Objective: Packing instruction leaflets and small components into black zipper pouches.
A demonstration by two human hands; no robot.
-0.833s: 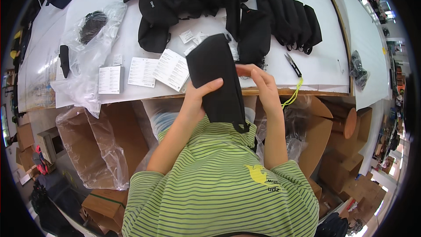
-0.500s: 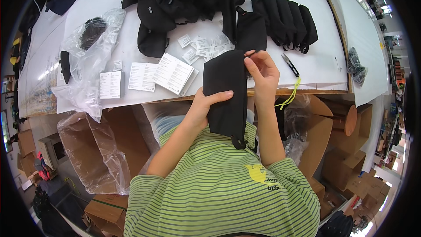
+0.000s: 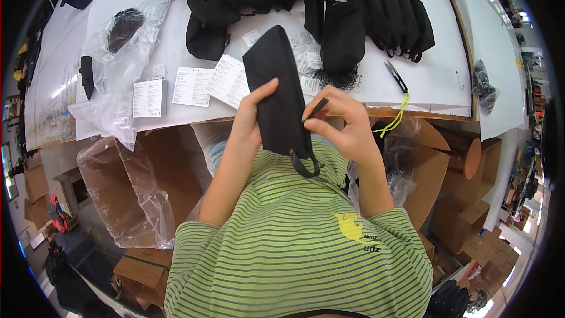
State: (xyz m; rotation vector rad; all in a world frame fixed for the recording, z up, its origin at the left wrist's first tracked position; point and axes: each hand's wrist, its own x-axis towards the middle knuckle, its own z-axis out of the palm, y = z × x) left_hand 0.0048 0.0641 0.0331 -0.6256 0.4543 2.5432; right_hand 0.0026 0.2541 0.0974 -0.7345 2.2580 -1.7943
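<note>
A flat black zip pouch [image 3: 273, 109] is held up in front of my shirt, its top tilted to the left. My left hand [image 3: 250, 115] grips its left side, thumb lying across the front. A fabric loop [image 3: 305, 168] hangs from the bottom end. At the pouch's right edge, my right hand [image 3: 346, 121] is closed in a pinch on a short black strip [image 3: 319, 106]; whether the strip is joined to the pouch I cannot tell. Behind the pouch, white printed cards [image 3: 226, 79] and small clear packets [image 3: 309, 53] lie partly covered on the table.
A heap of black pouches [image 3: 206, 15] lies at the back, with a row of several more [image 3: 391, 20] to its right. Small snips [image 3: 396, 76] with a yellow cord lie near the table edge, by black threads [image 3: 338, 78]. Crumpled plastic [image 3: 126, 70] covers the left; cardboard boxes [image 3: 170, 176] stand below.
The pouch has tipped to the left and shifted away from me. My right hand has come down from its top corner to the middle of its right edge, now holding a black strip.
</note>
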